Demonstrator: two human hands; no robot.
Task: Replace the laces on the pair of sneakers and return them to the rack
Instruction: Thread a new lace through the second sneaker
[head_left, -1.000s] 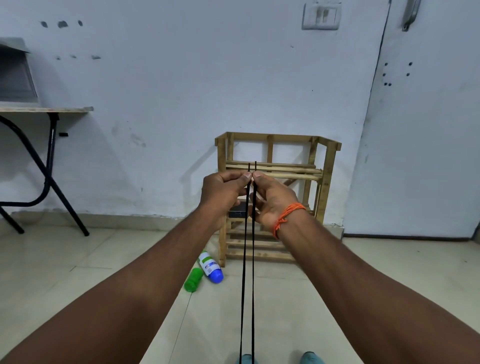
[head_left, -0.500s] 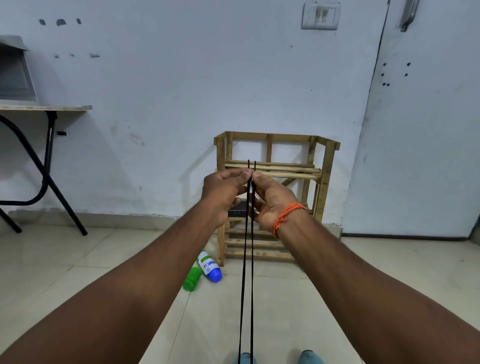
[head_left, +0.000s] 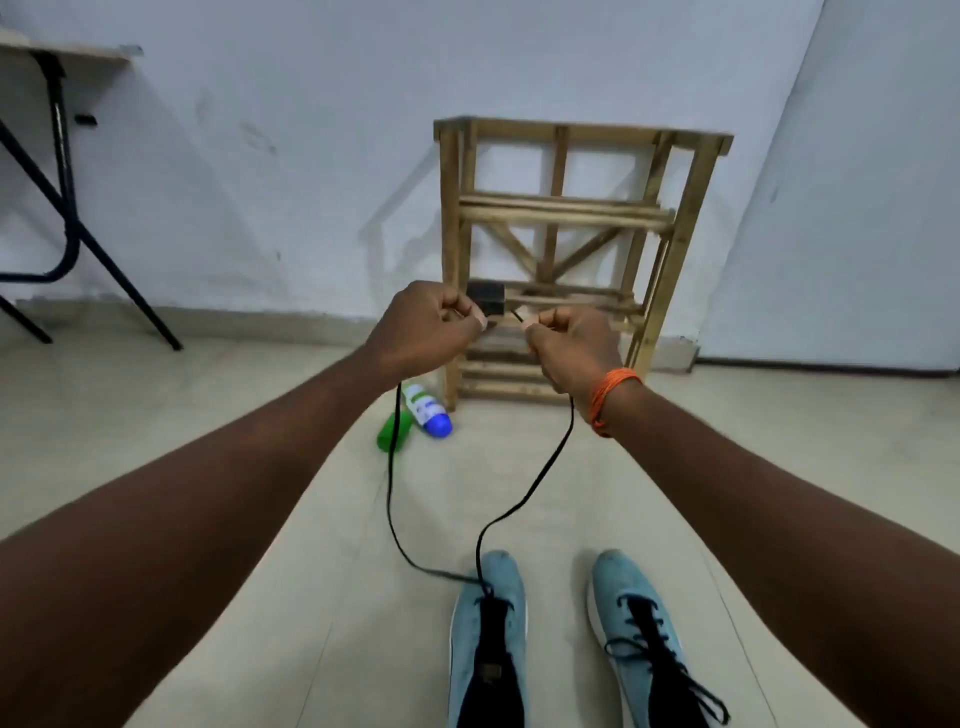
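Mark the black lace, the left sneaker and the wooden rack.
black lace (head_left: 389, 488), head view, slack left strand.
left sneaker (head_left: 488, 644), head view, black tongue.
wooden rack (head_left: 561, 215), head view, upper shelf rail.

Pale tiled floor (head_left: 234, 426). Wooden rack (head_left: 566, 213) stands on it, against the wall. Green bottle (head_left: 387, 432) and white bottle (head_left: 427, 408) lie together by the rack's foot. Blue sneakers (head_left: 506, 577) sit side by side nearest; table legs (head_left: 130, 296) far left
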